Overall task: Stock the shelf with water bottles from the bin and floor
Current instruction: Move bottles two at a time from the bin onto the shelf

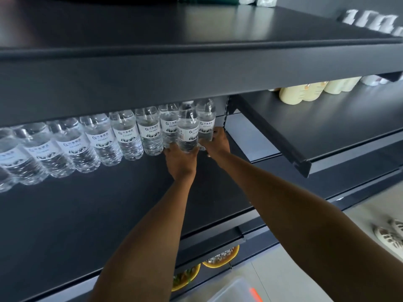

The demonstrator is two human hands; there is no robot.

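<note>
A row of several clear water bottles (126, 136) with white labels stands along the back of the dark shelf (98, 203). My left hand (180, 160) grips the base of one water bottle (188, 129) that stands in front of the row's right end. My right hand (216, 142) grips the rightmost bottle (206, 120), next to the shelf's upright post. Both bottles are upright and appear to rest on the shelf.
A dark upper shelf (196, 68) overhangs the bottles. To the right, a neighbouring shelf (327, 131) carries cream-coloured bottles (298, 94). Below lie yellow bowls (220, 257), a clear plastic bin (235, 290) and, on the floor, my shoes (390, 234).
</note>
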